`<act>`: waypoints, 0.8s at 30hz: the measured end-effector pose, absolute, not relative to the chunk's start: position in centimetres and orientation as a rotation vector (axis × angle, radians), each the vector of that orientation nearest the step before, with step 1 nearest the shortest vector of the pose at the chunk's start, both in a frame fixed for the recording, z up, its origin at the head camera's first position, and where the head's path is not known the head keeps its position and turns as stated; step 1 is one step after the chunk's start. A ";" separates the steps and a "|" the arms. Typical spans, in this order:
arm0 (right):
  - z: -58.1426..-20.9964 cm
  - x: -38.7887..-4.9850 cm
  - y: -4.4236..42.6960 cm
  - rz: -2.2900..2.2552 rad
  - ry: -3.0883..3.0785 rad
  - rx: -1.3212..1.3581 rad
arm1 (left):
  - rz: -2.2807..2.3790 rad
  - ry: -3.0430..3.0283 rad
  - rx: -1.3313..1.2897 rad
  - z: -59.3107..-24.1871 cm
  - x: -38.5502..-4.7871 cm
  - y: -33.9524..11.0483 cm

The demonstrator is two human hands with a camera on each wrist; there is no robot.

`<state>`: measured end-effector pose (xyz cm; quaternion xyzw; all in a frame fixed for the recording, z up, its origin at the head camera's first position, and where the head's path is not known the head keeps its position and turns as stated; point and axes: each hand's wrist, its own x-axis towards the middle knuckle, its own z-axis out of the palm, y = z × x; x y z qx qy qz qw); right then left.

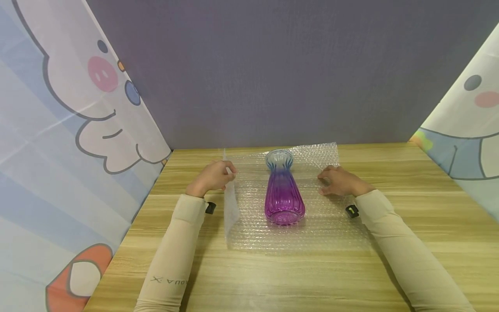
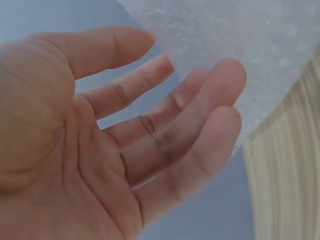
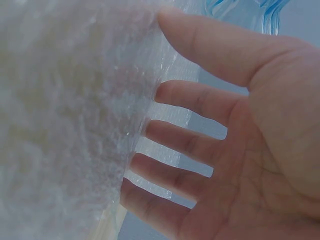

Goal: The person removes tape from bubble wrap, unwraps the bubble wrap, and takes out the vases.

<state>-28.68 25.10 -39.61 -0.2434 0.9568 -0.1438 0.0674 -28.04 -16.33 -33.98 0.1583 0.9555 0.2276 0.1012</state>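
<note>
A ribbed glass vase, purple at the base and pale blue at its flared mouth, lies on a sheet of bubble wrap, mouth toward the back. At the sheet's raised left edge is my left hand; its loosely bent fingers touch the wrap in the left wrist view. My right hand is over the sheet's right part. In the right wrist view its spread, nearly straight fingers have their tips at the wrap, and part of the vase shows behind the thumb.
The wooden table carries the sheet near its back edge. A grey panel stands behind it. Cloths with cartoon figures hang at the left and right. Small black devices are at both wrists.
</note>
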 end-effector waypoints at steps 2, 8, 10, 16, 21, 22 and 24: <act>-39.6 -28.7 25.1 -0.435 2.884 -0.738 | 0.678 2.821 0.462 -34.1 -28.1 -16.4; -39.7 -28.8 25.1 -0.444 2.887 -0.743 | 0.660 2.854 0.447 -34.4 -28.2 -16.7; -39.8 -28.8 25.2 -0.445 2.888 -0.745 | 0.640 2.868 0.442 -34.5 -28.3 -16.8; -39.9 -28.9 25.2 -0.461 2.889 -0.758 | 0.622 2.874 0.404 -34.8 -28.6 -17.1; -39.9 -28.9 25.2 -0.475 2.887 -0.749 | 0.613 2.873 0.381 -35.0 -28.7 -17.3; -39.9 -28.9 25.2 -0.476 2.887 -0.744 | 0.614 2.872 0.377 -35.0 -28.7 -17.4; -39.8 -28.9 25.2 -0.480 2.887 -0.733 | 0.616 2.868 0.372 -35.1 -28.8 -17.6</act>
